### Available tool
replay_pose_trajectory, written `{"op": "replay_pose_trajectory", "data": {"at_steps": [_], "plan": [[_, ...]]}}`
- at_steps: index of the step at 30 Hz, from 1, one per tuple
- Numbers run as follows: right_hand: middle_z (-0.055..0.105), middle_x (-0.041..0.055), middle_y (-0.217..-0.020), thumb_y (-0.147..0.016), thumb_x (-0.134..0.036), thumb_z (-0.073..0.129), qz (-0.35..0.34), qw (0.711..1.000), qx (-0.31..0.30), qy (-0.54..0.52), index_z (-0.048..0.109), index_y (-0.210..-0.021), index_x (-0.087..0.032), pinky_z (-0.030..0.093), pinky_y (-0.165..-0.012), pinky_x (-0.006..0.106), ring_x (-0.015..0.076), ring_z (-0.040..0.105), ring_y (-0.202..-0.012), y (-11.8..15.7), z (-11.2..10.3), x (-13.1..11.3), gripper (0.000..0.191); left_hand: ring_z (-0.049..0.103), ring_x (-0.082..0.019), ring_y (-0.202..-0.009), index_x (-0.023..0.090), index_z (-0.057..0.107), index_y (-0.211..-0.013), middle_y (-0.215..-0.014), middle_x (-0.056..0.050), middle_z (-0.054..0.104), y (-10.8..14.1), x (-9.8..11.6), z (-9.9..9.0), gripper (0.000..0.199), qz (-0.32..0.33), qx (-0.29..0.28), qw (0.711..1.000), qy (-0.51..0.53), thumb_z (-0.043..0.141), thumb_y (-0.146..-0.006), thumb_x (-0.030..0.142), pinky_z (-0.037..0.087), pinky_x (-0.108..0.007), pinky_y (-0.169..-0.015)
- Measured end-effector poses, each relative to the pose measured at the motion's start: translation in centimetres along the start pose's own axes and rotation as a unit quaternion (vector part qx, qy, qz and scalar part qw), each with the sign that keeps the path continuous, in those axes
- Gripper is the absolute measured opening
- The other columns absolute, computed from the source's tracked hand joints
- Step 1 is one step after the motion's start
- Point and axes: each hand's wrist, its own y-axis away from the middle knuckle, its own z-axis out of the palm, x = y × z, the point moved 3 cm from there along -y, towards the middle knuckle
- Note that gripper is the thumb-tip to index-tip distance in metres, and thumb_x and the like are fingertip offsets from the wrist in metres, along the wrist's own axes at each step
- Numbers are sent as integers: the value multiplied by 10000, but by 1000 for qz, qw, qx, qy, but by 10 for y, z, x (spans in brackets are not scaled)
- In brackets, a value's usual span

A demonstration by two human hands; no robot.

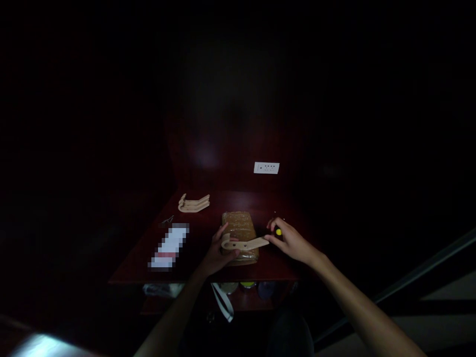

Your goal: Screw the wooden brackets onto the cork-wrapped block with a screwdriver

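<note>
A pale wooden hook (pixel 247 244) with two holes in its flat part lies level over a brown package wrapped in clear plastic (pixel 238 223). My left hand (pixel 219 253) is closed round the hook's curved end, with the thumb in front and the fingers behind. At the hook's other end, my right hand (pixel 292 242) has its thumb by the tip and its fingers curled. A thing with a round yellow end (pixel 278 231) shows in the right hand; the rest of it is hidden. Small bright bits lie just beyond that hand, too small to name.
Several similar wooden hooks (pixel 194 204) lie together at the back left of the dark red table (pixel 208 275). Small metal pieces (pixel 168 219) and a blurred-out white sheet (pixel 169 247) are on the left. A socket panel (pixel 267 168) is on the back wall. Below, a shelf holds items and a hanging white strap (pixel 223 303).
</note>
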Motion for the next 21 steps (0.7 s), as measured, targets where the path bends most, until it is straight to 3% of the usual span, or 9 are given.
{"op": "replay_pose_trajectory", "data": {"at_steps": [6, 9, 11, 13, 15, 17, 19, 21], "plan": [[591, 92, -1053, -907, -433, 454, 67, 977, 90, -184, 453, -997, -205, 478, -541, 274, 128, 592, -634, -9, 1, 20, 245, 235, -298, -1387, 279, 489, -1305, -1507, -72, 268, 0, 12, -6, 683, 7, -44, 999, 2, 727, -686, 441, 232, -474, -1137], [583, 108, -1102, -882, -463, 491, 87, 940, 161, -289, 480, -1027, -186, 449, -468, 251, 123, 599, -605, -17, 7, 36, 312, 196, -272, -1404, 295, 328, -1409, -1531, -61, 217, -5, 21, -26, 743, 25, -43, 998, 32, 633, -762, 496, 273, -450, -1122], [604, 108, -1051, -867, -498, 498, 121, 911, 200, -339, 527, -1034, -165, 403, -404, 234, 107, 567, -541, -22, 12, 52, 374, 206, -241, -1404, 301, 301, -1419, -1529, -42, 229, -17, 25, -49, 619, 29, -16, 999, 40, 467, -864, 520, 316, -428, -1102], [619, 67, -845, -860, -536, 483, 165, 872, 242, -393, 569, -1028, -157, 326, -334, 219, 98, 508, -476, -25, 20, 71, 423, 246, -233, -1391, 270, 480, -1309, -1491, -42, 325, -36, 26, -80, 485, 26, 37, 999, -13, 420, -889, 507, 278, -426, -1119], [513, -8, -590, -863, -535, 481, 193, 829, 264, -454, 596, -1005, -164, 351, -341, 227, 99, 448, -428, -27, 29, 89, 414, 330, -244, -1351, 222, 612, -1147, -1411, -64, 449, -61, 22, -113, 428, 22, 70, 995, -73, 508, -844, 505, 260, -437, -1122], [459, -33, -532, -844, -500, 537, 214, 780, 261, -527, 604, -939, -184, 410, -372, 229, 103, 453, -432, -30, 41, 106, 336, 447, -248, -1270, 175, 645, -1063, -1270, -93, 583, -87, 9, -144, 433, -1, 93, 990, -109, 563, -801, 509, 300, -434, -1098], [470, -41, -512, -818, -431, 597, 245, 723, 254, -593, 591, -841, -194, 446, -391, 215, 95, 470, -427, -30, 53, 122, 238, 565, -224, -1144, 160, 618, -1098, -1229, -100, 614, -108, -14, -168, 432, -87, 82, 981, -151, 543, -815, 477, 421, -371, -1006], [560, -34, -561, -785, -313, 648, 285, 660, 255, -646, 564, -774, -196, 479, -427, 188, 76, 519, -445, -28, 66, 137, 144, 611, -200, -1072, 153, 596, -1130, -1198, -95, 636, -121, -40, -184, 418, -168, 77, 958, -219, 556, -809, 419, 468, -306, -936]]}}
